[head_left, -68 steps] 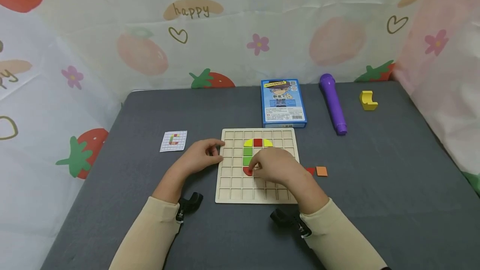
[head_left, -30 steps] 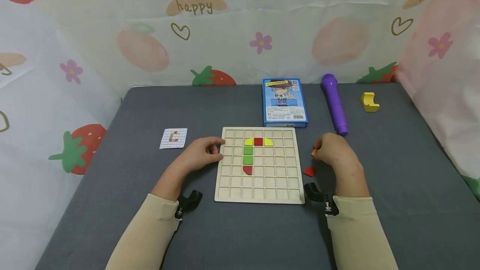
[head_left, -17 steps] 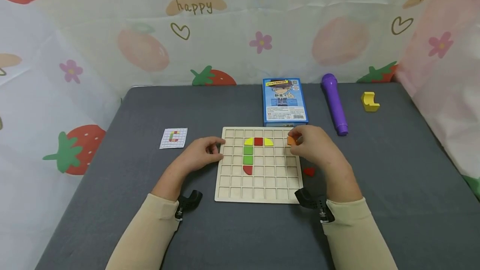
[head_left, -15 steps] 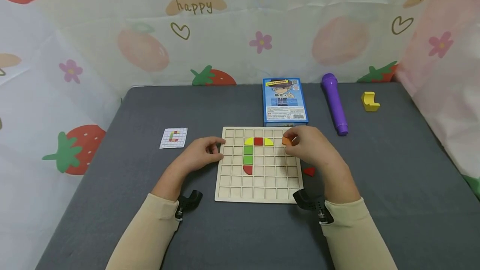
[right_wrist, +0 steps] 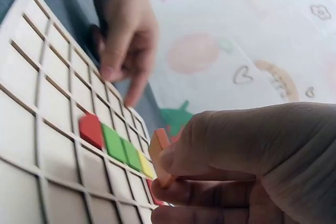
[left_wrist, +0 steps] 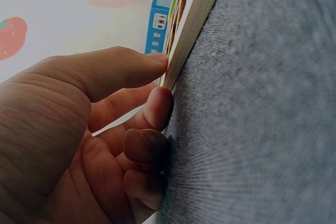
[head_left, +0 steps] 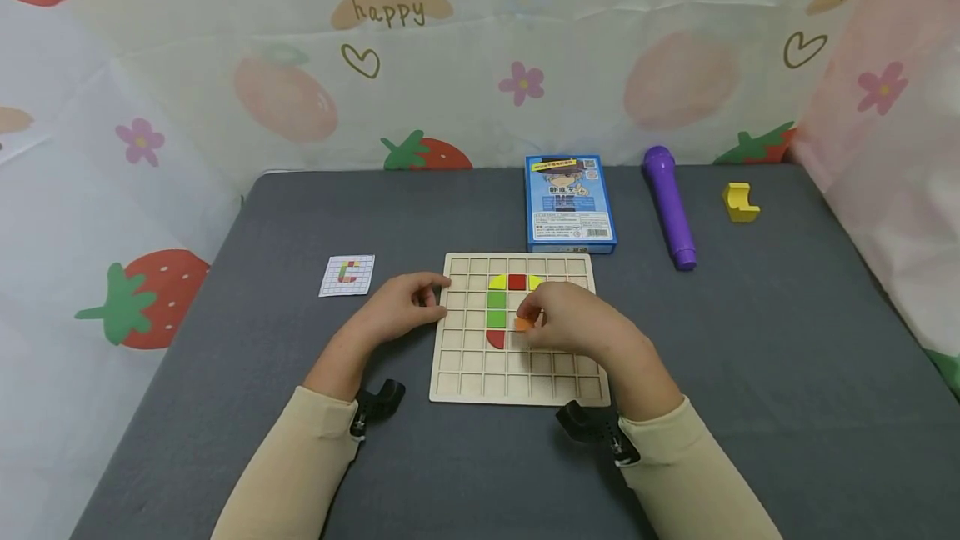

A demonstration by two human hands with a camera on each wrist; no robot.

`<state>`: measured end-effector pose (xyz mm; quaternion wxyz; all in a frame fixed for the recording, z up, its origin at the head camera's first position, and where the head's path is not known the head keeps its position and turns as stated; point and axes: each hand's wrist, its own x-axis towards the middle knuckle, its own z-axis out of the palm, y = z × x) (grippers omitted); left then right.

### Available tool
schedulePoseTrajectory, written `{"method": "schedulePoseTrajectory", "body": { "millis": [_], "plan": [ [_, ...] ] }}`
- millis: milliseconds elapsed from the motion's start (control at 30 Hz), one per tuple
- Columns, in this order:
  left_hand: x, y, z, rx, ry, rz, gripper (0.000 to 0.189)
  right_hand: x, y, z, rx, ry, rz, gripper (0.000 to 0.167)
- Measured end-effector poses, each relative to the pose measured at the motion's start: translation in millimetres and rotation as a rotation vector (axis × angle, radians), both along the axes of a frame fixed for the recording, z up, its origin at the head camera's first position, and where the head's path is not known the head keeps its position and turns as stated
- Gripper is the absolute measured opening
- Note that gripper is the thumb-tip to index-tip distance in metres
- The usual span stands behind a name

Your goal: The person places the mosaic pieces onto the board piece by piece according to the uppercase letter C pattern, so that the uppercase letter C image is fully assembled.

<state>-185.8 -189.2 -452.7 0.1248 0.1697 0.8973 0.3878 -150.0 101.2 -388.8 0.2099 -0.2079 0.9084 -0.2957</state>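
My right hand (head_left: 573,319) pinches an orange square tile (right_wrist: 160,153) between thumb and fingers, just over the middle of the wooden grid board (head_left: 468,390). Seated in the board are a red square (head_left: 517,282), two green squares (head_left: 497,308), yellow rounded pieces (head_left: 498,282) at the top and a red rounded piece (head_left: 496,339) below the greens. The right-hand yellow piece is partly covered by my right hand. My left hand (head_left: 401,307) touches the board's left edge with thumb and index fingertips set apart; its other fingers curl loosely (left_wrist: 144,145).
A small card (head_left: 347,276) printed with a coloured grid pattern lies left of the board. Behind the board are a blue box (head_left: 570,205), a purple microphone (head_left: 670,208) and a yellow block (head_left: 741,202). My right forearm covers the spot where a red piece lay.
My right hand let go of the red rounded piece in the board, picked up the orange tile from the right and carried it left over the board. The left hand stays at the edge.
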Motion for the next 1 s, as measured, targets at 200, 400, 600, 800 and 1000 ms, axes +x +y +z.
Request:
{"method": "schedulePoseTrajectory", "body": {
  "millis": [200, 400, 600, 800, 1000],
  "plan": [
    [0.2, -0.4, -0.3, 0.000, 0.008, -0.004, 0.045, 3.0, -13, -9.0, 0.107, 0.025, 0.080, 0.008],
    [0.7, -0.4, -0.3, 0.002, 0.009, -0.002, 0.045, 6.7, -21, -12.5, 0.201, 0.123, 0.101, 0.007],
    [1.5, 0.5, 1.6, 0.003, 0.012, -0.001, 0.045, 10.1, -25, -11.1, 0.273, 0.252, 0.047, 0.009],
    [1.8, 1.4, 3.6, 0.000, 0.007, -0.004, 0.045, 9.7, -27, -14.6, 0.286, 0.285, 0.014, 0.018],
    [1.1, 1.8, 3.3, 0.000, 0.009, -0.006, 0.044, 3.1, -13, -11.0, 0.218, 0.165, -0.013, 0.004]
  ]
}}
